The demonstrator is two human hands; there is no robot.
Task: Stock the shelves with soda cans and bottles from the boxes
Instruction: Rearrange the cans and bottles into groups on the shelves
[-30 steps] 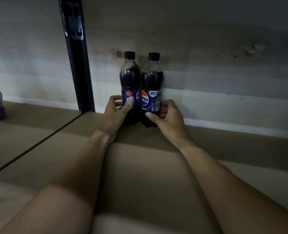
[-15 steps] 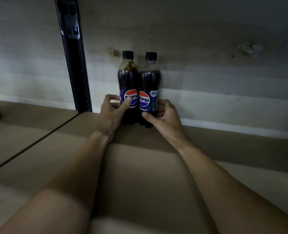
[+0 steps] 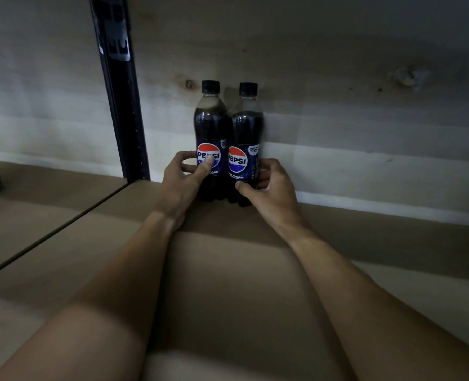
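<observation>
Two cola bottles stand upright and touching on the shelf (image 3: 227, 270), tight against the back wall just right of the black upright post (image 3: 123, 111). The left hand (image 3: 182, 185) wraps the left bottle (image 3: 212, 127) low, thumb on its label; the right hand (image 3: 269, 185) clasps the right bottle (image 3: 247, 130) near its base. Each hand sits on the outer side of its own bottle, so letting go probably means drawing both straight back toward the shelf's front edge, away from the post.
</observation>
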